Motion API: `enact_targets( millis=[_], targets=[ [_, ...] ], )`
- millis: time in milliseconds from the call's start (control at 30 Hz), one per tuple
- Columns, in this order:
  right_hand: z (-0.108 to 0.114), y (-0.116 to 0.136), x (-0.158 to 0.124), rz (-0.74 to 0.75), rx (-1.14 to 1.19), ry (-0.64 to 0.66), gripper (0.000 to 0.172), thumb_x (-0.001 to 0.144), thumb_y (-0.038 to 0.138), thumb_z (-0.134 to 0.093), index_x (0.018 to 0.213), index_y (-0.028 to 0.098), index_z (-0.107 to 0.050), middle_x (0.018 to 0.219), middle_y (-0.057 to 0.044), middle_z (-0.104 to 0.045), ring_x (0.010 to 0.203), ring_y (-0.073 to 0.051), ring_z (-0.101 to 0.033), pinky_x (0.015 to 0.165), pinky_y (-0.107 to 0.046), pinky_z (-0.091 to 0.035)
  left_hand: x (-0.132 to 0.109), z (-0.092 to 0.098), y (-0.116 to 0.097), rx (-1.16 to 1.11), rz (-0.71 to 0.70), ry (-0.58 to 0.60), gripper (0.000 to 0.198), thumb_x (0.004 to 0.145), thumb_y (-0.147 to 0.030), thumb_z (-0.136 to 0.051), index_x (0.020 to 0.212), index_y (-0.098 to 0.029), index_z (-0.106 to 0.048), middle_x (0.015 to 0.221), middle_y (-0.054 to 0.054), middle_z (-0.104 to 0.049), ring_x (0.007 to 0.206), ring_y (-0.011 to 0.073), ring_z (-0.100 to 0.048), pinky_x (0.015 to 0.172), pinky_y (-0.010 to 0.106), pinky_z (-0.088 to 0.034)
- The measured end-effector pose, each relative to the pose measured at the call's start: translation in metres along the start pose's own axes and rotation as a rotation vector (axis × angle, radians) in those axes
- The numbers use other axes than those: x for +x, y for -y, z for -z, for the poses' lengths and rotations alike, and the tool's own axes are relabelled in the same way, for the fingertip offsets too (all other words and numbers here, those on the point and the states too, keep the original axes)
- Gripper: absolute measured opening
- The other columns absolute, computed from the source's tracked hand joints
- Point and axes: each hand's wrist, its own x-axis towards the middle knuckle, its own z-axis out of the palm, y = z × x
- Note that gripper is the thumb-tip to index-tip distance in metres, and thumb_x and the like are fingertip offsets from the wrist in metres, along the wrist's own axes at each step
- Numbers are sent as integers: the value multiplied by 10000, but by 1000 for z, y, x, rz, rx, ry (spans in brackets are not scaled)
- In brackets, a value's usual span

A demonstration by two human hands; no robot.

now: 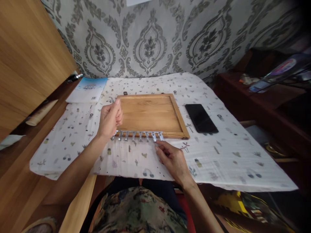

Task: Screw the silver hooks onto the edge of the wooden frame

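A shallow wooden tray (148,113) with a raised rim lies on the cloth in front of me. Along its front edge sits a row of several small silver metal clips (133,135), side by side from the left corner past the middle. My left hand (110,119) is closed in a fist over the tray's left side, hiding that rim; what its fingers hold, if anything, is hidden. At the right end of the row, my right hand (171,157) has thumb and fingers pinched at the lower end of a clip.
A black phone (201,118) lies right of the tray. A blue and white booklet (87,90) rests at the back left. White printed cloth (225,155) covers the table. A wooden panel (31,48) rises at left, patterned wallpaper (149,42) behind, and a dark cluttered shelf (272,94) stands at right.
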Motion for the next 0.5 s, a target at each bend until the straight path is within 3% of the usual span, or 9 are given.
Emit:
enact_targets(
  millis=[200, 333, 500],
  targets=[
    [-1, 0, 1, -4, -3, 5, 352, 899, 392, -548, 1089, 159, -732, 698, -32, -684, 523, -148, -592, 465, -244, -453, 9, 11, -1, -48, 114, 248, 732, 775, -622, -745, 454, -186, -254, 418, -98, -125, 339, 13, -138, 351, 163, -137],
    [-1, 0, 0, -5, 1, 7, 352, 902, 392, -547, 1088, 157, -732, 687, -30, -676, 515, -145, -580, 464, -244, -455, 20, 28, -2, -78, 261, 328, 747, 838, -603, -663, 454, -194, -169, 404, -101, -54, 327, 17, -70, 336, 168, -127],
    [0, 1, 1, -5, 4, 5, 353, 898, 399, -550, 1086, 163, -732, 691, -29, -685, 507, -142, -579, 458, -247, -449, 22, 35, -2, -74, 272, 491, 735, 769, -595, -712, 454, -204, -176, 403, -102, -54, 333, 21, -76, 348, 179, -132]
  ],
)
